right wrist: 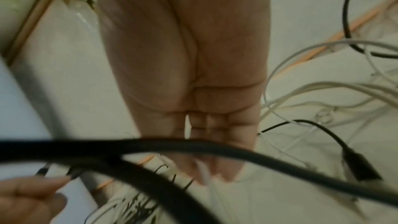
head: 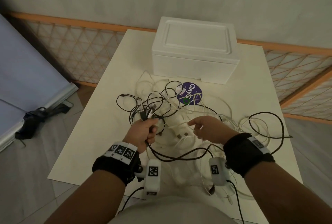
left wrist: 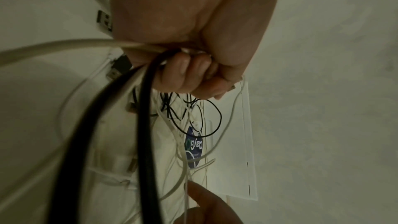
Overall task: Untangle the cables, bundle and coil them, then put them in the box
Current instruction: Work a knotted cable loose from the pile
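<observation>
Curled tight, the left hand holds a bunch of cable ends — black and white ones — in its fist, just above the table. Some plugs stick up out of the top of the fist. I think the ends are kept together like this so they do not slip back into the mess while the rest gets pulled free.

Over on the other side, the right hand hangs just above the pile with its fingers loosely bent. It looks to be pinching a thin white cable, but the fingertips are blurry, so I cannot tell for sure. My guess is it is picking out one line to follow.

As for the cables, they are still a big knot. Thin black loops and pale white loops cross over each other in the middle of the table and spread out to its right edge. One thick black cable droops from the left fist across the near side. A few plugs lie loose between the hands.

At the far edge sits the white foam box with its lid still on. Nothing is coiled yet, so the job is only starting — a purple sticker shows under the loops
</observation>
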`<action>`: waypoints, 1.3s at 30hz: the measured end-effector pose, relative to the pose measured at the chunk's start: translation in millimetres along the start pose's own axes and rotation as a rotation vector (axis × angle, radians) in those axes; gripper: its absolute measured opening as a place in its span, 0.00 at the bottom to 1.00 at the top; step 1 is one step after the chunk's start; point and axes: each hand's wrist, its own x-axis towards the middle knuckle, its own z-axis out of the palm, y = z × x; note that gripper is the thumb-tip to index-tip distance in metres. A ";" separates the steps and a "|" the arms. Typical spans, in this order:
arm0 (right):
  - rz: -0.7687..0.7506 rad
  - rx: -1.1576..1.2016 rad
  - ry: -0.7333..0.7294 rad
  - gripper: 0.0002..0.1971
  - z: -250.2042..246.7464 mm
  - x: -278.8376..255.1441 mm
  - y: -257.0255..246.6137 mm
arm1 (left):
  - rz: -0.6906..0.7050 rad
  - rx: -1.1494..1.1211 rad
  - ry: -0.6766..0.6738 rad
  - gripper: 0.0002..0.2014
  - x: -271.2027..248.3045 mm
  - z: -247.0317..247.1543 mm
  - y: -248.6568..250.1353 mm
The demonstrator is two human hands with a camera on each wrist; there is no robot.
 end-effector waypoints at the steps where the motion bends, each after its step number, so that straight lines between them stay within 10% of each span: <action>1: 0.015 -0.106 0.041 0.18 1.9 -0.1 3.5 | -0.019 0.009 0.002 0.13 -0.6 0.2 -2.4; 5: -0.140 -0.500 0.125 0.15 18.8 1.4 -3.0 | -0.072 0.039 0.014 0.12 0.1 0.7 -11.7; 15: -0.270 -0.615 -0.075 0.10 42.6 36.1 12.9 | -0.058 0.103 0.057 0.11 2.7 -2.2 -9.1; 22: -0.068 -0.104 0.051 0.13 -5.4 39.6 11.1 | 0.031 0.099 0.055 0.14 5.5 -0.5 2.7; 30: -0.138 -0.076 0.100 0.15 -24.3 31.0 -4.9 | 0.172 0.170 0.029 0.10 12.0 24.4 1.4; 39: -0.196 0.482 0.020 0.06 -42.4 10.2 -47.3 | 0.264 0.188 -0.018 0.08 9.4 33.3 14.1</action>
